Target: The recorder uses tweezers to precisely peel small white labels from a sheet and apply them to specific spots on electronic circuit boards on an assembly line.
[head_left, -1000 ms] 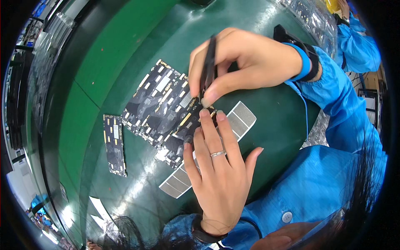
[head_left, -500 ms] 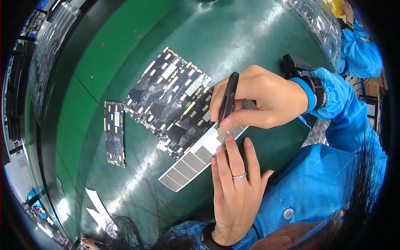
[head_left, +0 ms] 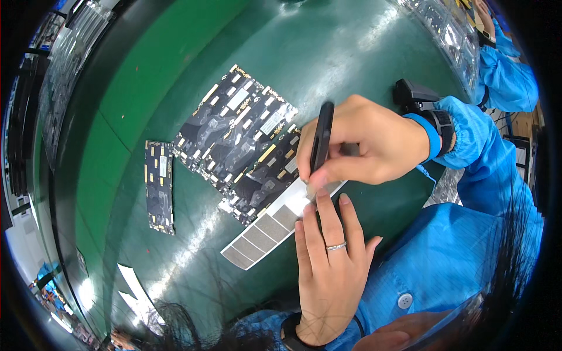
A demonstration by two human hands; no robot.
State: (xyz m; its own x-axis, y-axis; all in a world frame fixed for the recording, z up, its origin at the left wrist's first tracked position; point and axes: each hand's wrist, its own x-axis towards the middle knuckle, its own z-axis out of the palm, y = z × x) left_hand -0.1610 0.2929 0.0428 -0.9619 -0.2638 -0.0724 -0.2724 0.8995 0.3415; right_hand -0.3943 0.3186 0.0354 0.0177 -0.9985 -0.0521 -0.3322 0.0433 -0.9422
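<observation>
My right hand (head_left: 366, 143) grips black tweezers (head_left: 321, 146), tips pointing down onto a white strip of grey rectangular pads (head_left: 266, 228). My left hand (head_left: 331, 263), a ring on one finger, lies flat on the green mat with its fingertips pressing the strip's upper end next to the tweezer tips. Several dark circuit boards (head_left: 240, 137) lie side by side just left of my right hand. A single narrow board (head_left: 159, 186) rests apart, further left.
The green mat (head_left: 328, 52) covers the bench. White paper scraps (head_left: 132, 281) lie near the lower left edge. Clear trays (head_left: 445, 29) stand at the back right, where another person's blue sleeve (head_left: 506, 73) shows. A black wrist strap (head_left: 418, 96) sits on my right wrist.
My right hand moved the tweezers away from the boards, down and right onto the pad strip. My left hand slid off the boards to hold the strip's end.
</observation>
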